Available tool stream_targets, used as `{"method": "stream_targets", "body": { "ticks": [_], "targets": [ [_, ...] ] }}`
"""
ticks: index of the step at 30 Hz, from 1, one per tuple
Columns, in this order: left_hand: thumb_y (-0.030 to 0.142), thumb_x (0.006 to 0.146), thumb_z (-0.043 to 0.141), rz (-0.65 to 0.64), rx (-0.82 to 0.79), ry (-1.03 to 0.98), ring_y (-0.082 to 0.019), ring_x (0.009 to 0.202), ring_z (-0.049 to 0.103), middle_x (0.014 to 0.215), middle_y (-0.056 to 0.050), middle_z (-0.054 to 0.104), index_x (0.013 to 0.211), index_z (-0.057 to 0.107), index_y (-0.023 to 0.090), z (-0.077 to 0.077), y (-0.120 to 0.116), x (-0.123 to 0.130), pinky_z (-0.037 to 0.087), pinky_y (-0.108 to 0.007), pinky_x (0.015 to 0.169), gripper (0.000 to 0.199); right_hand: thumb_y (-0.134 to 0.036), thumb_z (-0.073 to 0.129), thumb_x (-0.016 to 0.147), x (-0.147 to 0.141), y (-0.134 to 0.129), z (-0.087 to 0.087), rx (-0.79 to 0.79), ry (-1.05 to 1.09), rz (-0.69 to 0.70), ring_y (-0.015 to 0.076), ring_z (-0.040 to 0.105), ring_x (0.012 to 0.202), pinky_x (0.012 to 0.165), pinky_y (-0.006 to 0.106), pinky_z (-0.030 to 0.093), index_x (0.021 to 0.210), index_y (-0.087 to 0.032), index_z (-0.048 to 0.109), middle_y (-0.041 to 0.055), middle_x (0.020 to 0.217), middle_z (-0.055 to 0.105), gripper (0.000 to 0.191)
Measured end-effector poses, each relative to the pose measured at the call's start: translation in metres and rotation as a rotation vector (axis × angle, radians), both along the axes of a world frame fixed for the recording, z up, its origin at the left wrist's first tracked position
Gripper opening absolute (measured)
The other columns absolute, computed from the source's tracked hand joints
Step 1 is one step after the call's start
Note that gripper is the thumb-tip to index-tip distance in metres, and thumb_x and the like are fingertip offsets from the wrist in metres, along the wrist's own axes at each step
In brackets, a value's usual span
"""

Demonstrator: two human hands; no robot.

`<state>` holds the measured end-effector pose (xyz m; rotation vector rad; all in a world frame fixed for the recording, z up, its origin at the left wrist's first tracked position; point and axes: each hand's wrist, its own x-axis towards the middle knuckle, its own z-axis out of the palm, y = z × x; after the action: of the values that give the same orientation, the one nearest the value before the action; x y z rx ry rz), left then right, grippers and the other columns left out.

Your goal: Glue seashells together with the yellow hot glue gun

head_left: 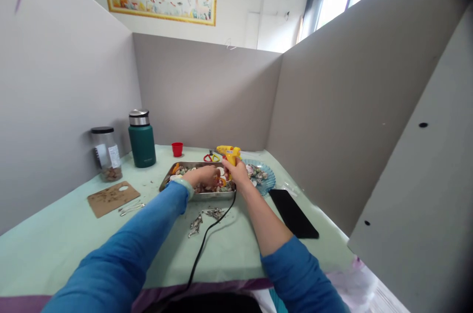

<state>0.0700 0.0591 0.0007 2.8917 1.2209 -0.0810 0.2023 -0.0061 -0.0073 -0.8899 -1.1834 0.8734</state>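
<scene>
My right hand [238, 174] is wrapped round the handle of a yellow glue gun [232, 153], whose black cord [207, 237] runs down over the table edge. My left hand [205, 176] reaches into a metal tray [218, 195] filled with small mixed pieces that look like shells or stones. Its fingers are bent down among white and orange pieces, and what they touch, if anything, is too small to make out. Just right of the glue gun stands a blue scalloped plate [269, 181] with small pieces on it. Small silvery metal pieces [195, 226] lie in front of the tray.
On the left are a green thermos [142, 143], a lidded jar [107, 155], a brown board [113, 198] and metal pins [132, 208]. Farther back sit a red cup [177, 149] and red-yellow handled scissors [211, 157]. A black flat object [294, 214] lies right. Grey partitions [207, 91] enclose the table.
</scene>
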Motion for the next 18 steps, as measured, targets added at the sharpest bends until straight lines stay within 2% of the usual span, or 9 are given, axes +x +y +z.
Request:
{"method": "stream_targets", "body": {
  "ticks": [3, 5, 8, 10, 13, 16, 18],
  "targets": [
    [0.022, 0.063, 0.062, 0.005, 0.022, 0.096, -0.022, 0.086, 0.062, 0.101, -0.008, 0.067, 0.098, 0.066, 0.02, 0.006, 0.006, -0.021, 0.046, -0.027, 0.074, 0.036, -0.034, 0.062, 0.07, -0.001, -0.002, 0.001, -0.024, 0.0, -0.003, 0.0076, 0.041, 0.036, 0.035, 0.02, 0.033, 0.077, -0.019, 0.048, -0.0077, 0.048, 0.048, 0.022],
    [0.024, 0.062, 0.063, 0.081, 0.038, 0.133, -0.023, 0.083, 0.062, 0.096, -0.009, 0.068, 0.091, 0.067, 0.019, 0.013, 0.009, -0.036, 0.046, -0.027, 0.07, 0.03, -0.034, 0.062, 0.069, -0.001, -0.002, 0.002, -0.04, -0.007, -0.012, 0.0075, 0.041, 0.036, 0.034, 0.02, 0.033, 0.078, -0.018, 0.049, -0.0078, 0.048, 0.048, 0.022],
    [0.028, 0.064, 0.062, 0.176, 0.048, 0.132, -0.024, 0.084, 0.063, 0.095, -0.01, 0.069, 0.093, 0.067, 0.018, 0.021, 0.007, -0.045, 0.046, -0.028, 0.07, 0.031, -0.034, 0.063, 0.069, -0.001, -0.002, 0.002, -0.049, -0.008, -0.019, 0.0073, 0.042, 0.036, 0.034, 0.02, 0.034, 0.078, -0.018, 0.049, -0.0079, 0.049, 0.049, 0.023],
    [0.032, 0.066, 0.062, 0.114, 0.051, 0.093, -0.024, 0.091, 0.062, 0.102, -0.009, 0.067, 0.101, 0.066, 0.02, 0.023, 0.002, -0.038, 0.045, -0.028, 0.075, 0.038, -0.035, 0.063, 0.068, 0.0, -0.001, 0.001, -0.043, -0.003, -0.017, 0.0072, 0.042, 0.036, 0.034, 0.019, 0.034, 0.079, -0.018, 0.049, -0.0079, 0.049, 0.049, 0.024],
    [0.035, 0.065, 0.063, -0.065, -0.039, 0.025, -0.021, 0.096, 0.06, 0.114, -0.006, 0.064, 0.114, 0.06, 0.025, 0.018, -0.008, -0.018, 0.045, -0.026, 0.079, 0.05, -0.034, 0.063, 0.069, 0.001, -0.001, 0.001, -0.027, 0.006, -0.008, 0.0072, 0.041, 0.036, 0.034, 0.019, 0.034, 0.077, -0.018, 0.049, -0.0079, 0.048, 0.048, 0.023],
    [0.033, 0.064, 0.064, -0.001, -0.062, 0.083, -0.022, 0.089, 0.063, 0.108, -0.008, 0.065, 0.119, 0.057, 0.025, 0.007, -0.011, 0.001, 0.047, -0.027, 0.074, 0.056, -0.033, 0.061, 0.07, 0.0, -0.002, 0.002, -0.026, 0.015, -0.001, 0.0077, 0.041, 0.035, 0.033, 0.02, 0.033, 0.075, -0.018, 0.048, -0.0078, 0.047, 0.047, 0.021],
    [0.029, 0.064, 0.065, 0.049, -0.03, 0.091, -0.024, 0.088, 0.063, 0.103, -0.009, 0.066, 0.114, 0.06, 0.022, 0.002, -0.007, 0.008, 0.047, -0.028, 0.075, 0.051, -0.033, 0.061, 0.069, 0.0, -0.002, 0.002, -0.023, 0.016, -0.004, 0.0079, 0.042, 0.035, 0.033, 0.02, 0.034, 0.074, -0.018, 0.047, -0.0075, 0.048, 0.048, 0.021]
  ]
}}
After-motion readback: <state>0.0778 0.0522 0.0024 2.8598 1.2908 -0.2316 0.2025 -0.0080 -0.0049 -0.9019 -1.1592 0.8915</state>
